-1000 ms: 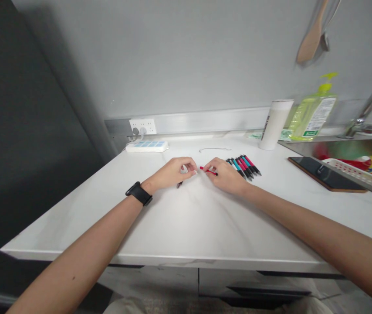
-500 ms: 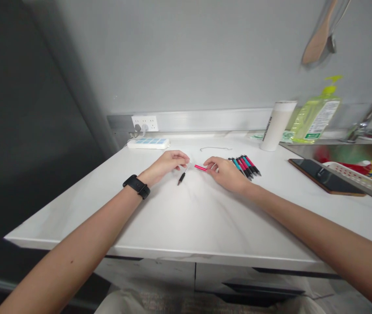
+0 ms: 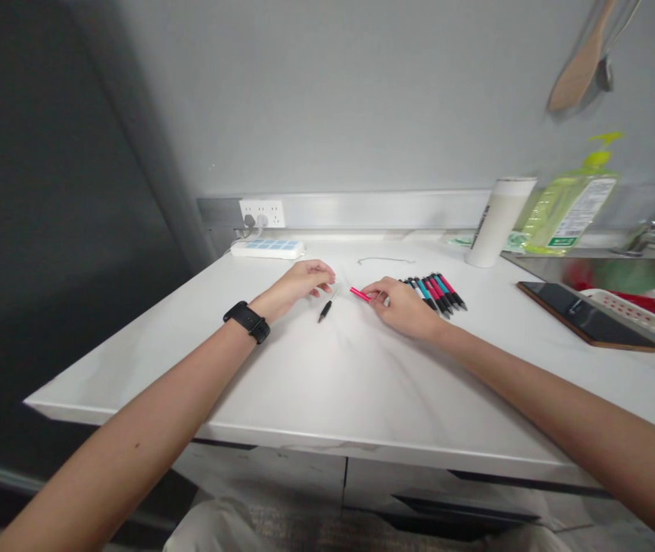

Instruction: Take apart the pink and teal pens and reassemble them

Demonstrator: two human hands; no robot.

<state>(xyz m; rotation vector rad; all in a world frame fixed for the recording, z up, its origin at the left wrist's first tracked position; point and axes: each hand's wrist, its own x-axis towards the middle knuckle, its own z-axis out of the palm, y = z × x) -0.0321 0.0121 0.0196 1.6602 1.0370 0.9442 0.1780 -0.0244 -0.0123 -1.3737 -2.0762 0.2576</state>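
My right hand rests on the white counter and pinches a pink pen barrel that points left. My left hand, with a black watch on its wrist, lies curled just left of it. A thin pen refill with a black tip lies on the counter below the left fingers; whether they touch its upper end I cannot tell. A row of several pink and teal pens lies right behind my right hand.
A white power strip and wall socket sit at the back left. A thin wire, a white cylinder, a green soap bottle, a dark board, a sink basket and a hanging wooden spatula lie to the right.
The two hands have drawn apart. The pink barrel stayed in my right hand, and the black-tipped refill came out and now lies on the counter.
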